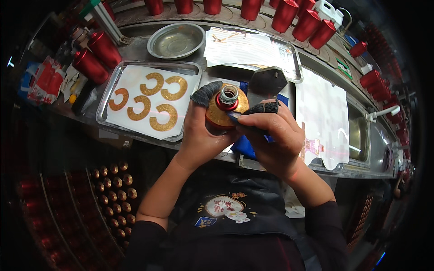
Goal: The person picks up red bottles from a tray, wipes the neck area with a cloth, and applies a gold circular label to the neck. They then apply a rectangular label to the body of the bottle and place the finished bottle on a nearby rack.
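Observation:
A red bottle (pixel 227 104) with an uncapped glass mouth stands upright in front of me, with a gold collar-shaped label (pixel 217 115) around its shoulder. My left hand (pixel 198 133) is closed around its left side and lower front, a dark wrap on one digit. Against the label's right front, my right hand (pixel 279 135) pinches a small dark tool (pixel 233 116); its kind is mostly hidden by the fingers. That hand also has a dark finger wrap. To the left, several gold C-shaped labels (pixel 164 118) lie on a white sheet (pixel 124 88) in a metal tray (pixel 103 108).
A round metal bowl (pixel 176 41) and a paper-covered tray (pixel 296 67) are behind. Several red bottles (pixel 285 16) line the far conveyor. A dark angular block (pixel 267 81) stands just beyond my right hand. White sheets (pixel 323 113) and a sink (pixel 360 135) lie right.

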The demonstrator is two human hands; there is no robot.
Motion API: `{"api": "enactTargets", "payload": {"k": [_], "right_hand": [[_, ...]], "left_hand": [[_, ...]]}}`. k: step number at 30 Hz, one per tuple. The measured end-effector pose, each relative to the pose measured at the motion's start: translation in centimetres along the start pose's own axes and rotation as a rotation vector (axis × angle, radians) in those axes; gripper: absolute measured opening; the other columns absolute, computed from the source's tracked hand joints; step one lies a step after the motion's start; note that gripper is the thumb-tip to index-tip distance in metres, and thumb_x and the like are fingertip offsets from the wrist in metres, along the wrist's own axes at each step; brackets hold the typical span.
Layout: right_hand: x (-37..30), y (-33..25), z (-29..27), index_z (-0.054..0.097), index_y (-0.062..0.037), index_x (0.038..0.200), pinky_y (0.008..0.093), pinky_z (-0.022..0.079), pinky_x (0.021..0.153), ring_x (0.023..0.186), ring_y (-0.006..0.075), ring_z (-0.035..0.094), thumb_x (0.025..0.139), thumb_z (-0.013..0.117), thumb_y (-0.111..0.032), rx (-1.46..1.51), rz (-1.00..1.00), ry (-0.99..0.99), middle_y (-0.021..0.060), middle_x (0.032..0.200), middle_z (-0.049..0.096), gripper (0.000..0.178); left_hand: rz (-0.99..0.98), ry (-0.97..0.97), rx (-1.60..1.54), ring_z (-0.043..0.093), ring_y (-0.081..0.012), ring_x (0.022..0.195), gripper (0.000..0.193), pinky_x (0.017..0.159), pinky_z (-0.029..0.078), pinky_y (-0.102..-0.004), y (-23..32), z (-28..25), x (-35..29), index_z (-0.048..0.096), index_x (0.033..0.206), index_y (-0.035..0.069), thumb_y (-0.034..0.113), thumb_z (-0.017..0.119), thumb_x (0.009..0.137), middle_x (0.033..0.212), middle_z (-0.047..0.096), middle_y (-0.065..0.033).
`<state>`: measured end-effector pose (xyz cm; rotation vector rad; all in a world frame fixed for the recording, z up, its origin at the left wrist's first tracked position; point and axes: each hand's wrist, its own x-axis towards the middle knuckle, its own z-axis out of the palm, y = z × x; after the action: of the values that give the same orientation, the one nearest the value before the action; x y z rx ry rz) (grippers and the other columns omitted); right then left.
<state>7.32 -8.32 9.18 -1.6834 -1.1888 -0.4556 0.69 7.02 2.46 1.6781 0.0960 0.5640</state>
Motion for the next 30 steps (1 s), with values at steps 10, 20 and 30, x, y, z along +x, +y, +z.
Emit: {"api": "enactTargets", "payload": {"k": [10, 20, 30], "right_hand": [[-1.4, -0.1, 0.2, 0.071, -0.0039, 0.103, 0.0374, 0.051, 0.07, 0.079, 0.028, 0.062, 0.076, 0.069, 0.0, -0.075, -0.179, 0.024, 0.0081, 0.085, 0.059, 0.028], [-0.6, 0.5, -0.9, 0.07, -0.0044, 0.098, 0.0332, 0.047, 0.063, 0.071, 0.0258, 0.06, 0.074, 0.075, 0.004, 0.251, 0.096, -0.033, 0.011, 0.086, 0.067, 0.026], [2.2, 7.2, -0.5, 0.066, -0.0006, 0.099, 0.0231, 0.047, 0.072, 0.08, 0.008, 0.058, 0.087, 0.077, -0.014, 0.295, 0.517, -0.197, 0.0028, 0.085, 0.064, 0.021]], "left_hand": [[0.231, 0.198, 0.337, 0.055, -0.0328, 0.118, 0.08, 0.101, 0.046, -0.0425, -1.1, 0.7, -0.7, 0.055, 0.132, 0.005, 0.027, 0.094, 0.066, 0.13, 0.05, -0.0163], [-0.095, 0.116, 0.016, 0.062, -0.0234, 0.111, 0.082, 0.098, 0.05, -0.037, -0.3, -0.2, -0.6, 0.056, 0.129, 0.006, 0.021, 0.097, 0.061, 0.121, 0.06, -0.0095], [-0.029, -0.374, -0.071, 0.058, -0.0212, 0.126, 0.096, 0.108, 0.046, -0.0352, 0.9, -4.1, 2.8, 0.048, 0.14, 0.003, 0.01, 0.097, 0.058, 0.134, 0.059, -0.0105]]}}
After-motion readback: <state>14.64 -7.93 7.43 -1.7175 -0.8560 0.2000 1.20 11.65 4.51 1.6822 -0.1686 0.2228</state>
